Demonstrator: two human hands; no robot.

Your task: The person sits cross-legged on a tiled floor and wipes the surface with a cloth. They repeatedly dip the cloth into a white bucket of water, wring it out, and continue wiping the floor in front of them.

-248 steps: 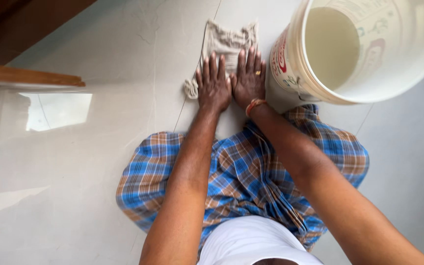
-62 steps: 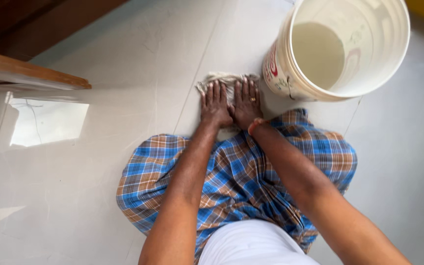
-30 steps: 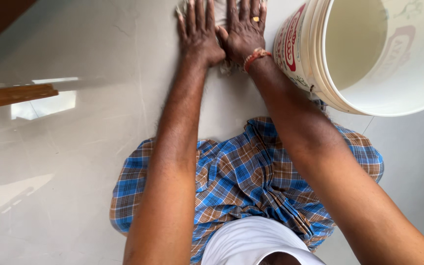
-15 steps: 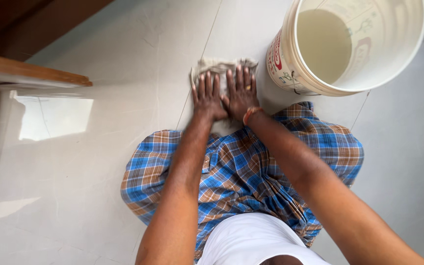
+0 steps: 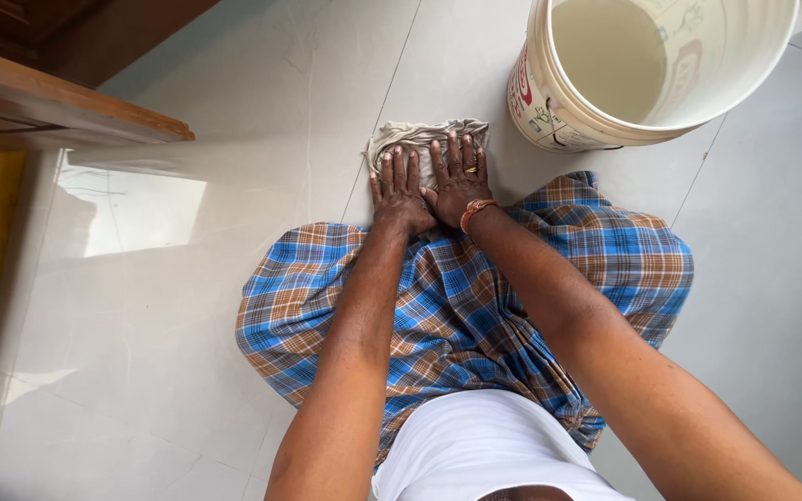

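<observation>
A crumpled beige cloth (image 5: 424,134) lies on the pale tiled floor (image 5: 234,111) just in front of my knees. My left hand (image 5: 399,190) and my right hand (image 5: 457,178) lie side by side, palms down, pressing flat on the near part of the cloth, fingers stretched forward. The right hand wears a ring and an orange wrist thread. My legs are covered by a blue and brown checked wrap (image 5: 475,306).
A white plastic bucket (image 5: 549,97) holding cloudy water stands on the floor to the right of the cloth, close to my right hand. A wooden ledge (image 5: 67,107) juts in at the upper left, with a yellow strip along the left edge.
Both hands have drawn the cloth back toward my knees since one second ago, when my arms were stretched far forward beside the bucket.
</observation>
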